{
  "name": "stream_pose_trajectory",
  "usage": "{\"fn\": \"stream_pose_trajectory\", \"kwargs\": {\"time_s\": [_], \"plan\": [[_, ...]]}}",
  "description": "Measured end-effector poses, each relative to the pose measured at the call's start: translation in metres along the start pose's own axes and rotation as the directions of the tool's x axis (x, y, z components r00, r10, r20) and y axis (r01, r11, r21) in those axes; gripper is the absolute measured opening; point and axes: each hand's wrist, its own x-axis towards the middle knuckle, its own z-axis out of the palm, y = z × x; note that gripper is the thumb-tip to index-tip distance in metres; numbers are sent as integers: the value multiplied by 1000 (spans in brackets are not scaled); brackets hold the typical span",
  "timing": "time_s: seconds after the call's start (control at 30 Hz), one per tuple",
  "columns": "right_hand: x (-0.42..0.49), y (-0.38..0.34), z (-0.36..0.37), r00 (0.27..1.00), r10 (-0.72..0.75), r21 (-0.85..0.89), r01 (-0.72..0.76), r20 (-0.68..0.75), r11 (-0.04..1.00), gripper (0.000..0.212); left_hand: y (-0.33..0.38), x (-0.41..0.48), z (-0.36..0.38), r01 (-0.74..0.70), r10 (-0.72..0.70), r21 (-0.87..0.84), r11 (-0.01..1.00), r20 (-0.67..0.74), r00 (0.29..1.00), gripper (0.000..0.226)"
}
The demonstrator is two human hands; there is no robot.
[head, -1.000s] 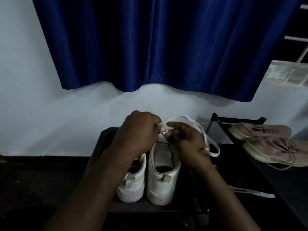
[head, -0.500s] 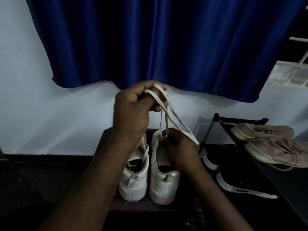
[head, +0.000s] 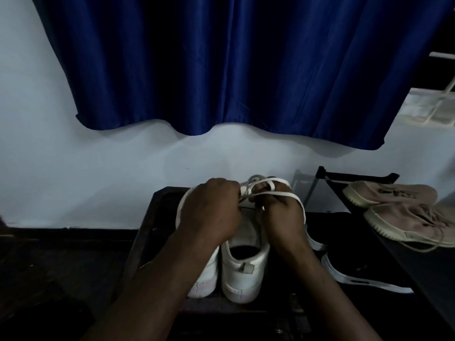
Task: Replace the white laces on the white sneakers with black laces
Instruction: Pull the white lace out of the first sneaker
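Since half a second ago, the left hand (head: 211,210) has dropped from its raised pull and now sits beside the right hand (head: 282,217). Both hands are curled and pinch the white lace (head: 280,192), which loops over the right fingers. They work above the white sneakers (head: 242,267), which stand side by side, heels toward me, on a dark stand (head: 147,217). I judge the lace light, limp and flat: grip it close to the eyelet. Both wrists are level, knuckles up.
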Motion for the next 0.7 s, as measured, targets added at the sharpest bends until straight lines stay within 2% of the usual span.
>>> {"fn": "stream_pose_trajectory", "kwargs": {"time_s": [0.07, 0.17, 0.3, 0.43, 0.5, 0.57, 0.63, 0.7], "plan": [[3, -2, -2, 999, -30, 117, 33, -24, 993, 31, 3, -2, 2, -16, 16, 7, 1000, -22, 1000, 21], [6, -9, -4, 997, -78, 278, 72, 9, 958, 41, 6, -4, 3, -8, 8, 6, 1000, -40, 999, 43], [4, -26, -15, 991, -109, 476, 61, 72, 877, 48, 8, -6, 9, 15, -23, -63, 998, -128, 991, 53], [4, -32, -17, 983, -90, 690, -46, 159, 722, 30, 8, -7, 13, -67, 47, -109, 992, -171, 984, 64], [4, -35, -16, 979, -75, 677, -74, 189, 733, 22, 7, -6, 12, -149, 128, -110, 983, -174, 976, 55], [3, -37, -16, 972, -86, 581, -59, 218, 812, 11, 8, -3, 11, -187, 162, -150, 971, -162, 973, 33], [3, -38, -19, 974, -72, 503, -46, 214, 863, 22, 11, 0, 6, -166, 130, -300, 939, -138, 982, 18], [3, -37, -19, 979, -69, 470, -31, 194, 882, 31, 11, 4, 3, -109, 80, -425, 899, -85, 993, 28]]}}
